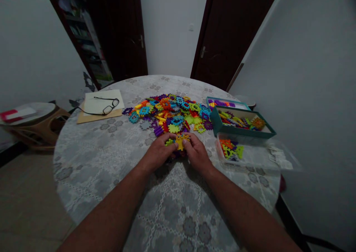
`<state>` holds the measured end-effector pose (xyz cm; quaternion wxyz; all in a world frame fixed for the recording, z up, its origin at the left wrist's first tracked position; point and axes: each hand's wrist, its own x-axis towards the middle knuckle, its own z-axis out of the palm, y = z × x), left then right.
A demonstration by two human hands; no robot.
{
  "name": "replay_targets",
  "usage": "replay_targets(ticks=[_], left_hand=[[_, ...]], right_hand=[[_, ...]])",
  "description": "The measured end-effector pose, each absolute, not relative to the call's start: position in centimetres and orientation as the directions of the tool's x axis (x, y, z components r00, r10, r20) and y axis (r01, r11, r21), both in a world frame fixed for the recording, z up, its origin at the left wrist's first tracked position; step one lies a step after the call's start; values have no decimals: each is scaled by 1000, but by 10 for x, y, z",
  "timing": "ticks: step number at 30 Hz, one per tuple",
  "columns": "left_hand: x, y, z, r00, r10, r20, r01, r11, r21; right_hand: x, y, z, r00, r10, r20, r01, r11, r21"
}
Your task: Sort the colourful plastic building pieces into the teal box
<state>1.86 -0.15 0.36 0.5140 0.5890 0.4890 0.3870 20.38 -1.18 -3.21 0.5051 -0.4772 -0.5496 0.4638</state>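
Observation:
Both hands meet over the table, just in front of a heap of coloured plastic gear pieces (172, 113). Between them is a yellow toothed gear piece (182, 142). My right hand (197, 151) is closed on it, thumb across its face. My left hand (161, 150) is closed too, its thumb at the left edge of the yellow piece. A bit of a lime green piece (169, 142) shows between the left thumb and fingers. Darker reddish pieces show below the hands, partly covered; whether they are joined to the yellow one I cannot tell.
On the right stand a teal box (244, 132) of coloured parts, its shallow teal lid (241, 105) and a clear plastic tub (221, 155) with more pieces. Black-framed glasses (108, 109) rest on paper and a board (83, 119) at left. A patterned cloth covers the round table (91, 163).

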Motion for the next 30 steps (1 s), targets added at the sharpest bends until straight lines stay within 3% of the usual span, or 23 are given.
replay_targets(ticks=[11, 18, 25, 30], left_hand=[[18, 4, 0, 126, 981, -149, -76, 159, 984], [20, 4, -3, 69, 988, -139, -8, 139, 990], [25, -1, -3, 230, 962, -149, -81, 171, 982], [24, -2, 1, 244, 961, -134, 98, 113, 989]], right_hand=[[204, -12, -27, 39, 999, 36, -73, 38, -997], [204, -12, -29, 56, 996, 66, -46, 69, -997], [200, -14, -37, -25, 992, 123, 133, 125, -983], [200, -11, -41, -34, 993, 115, 187, 119, -975]])
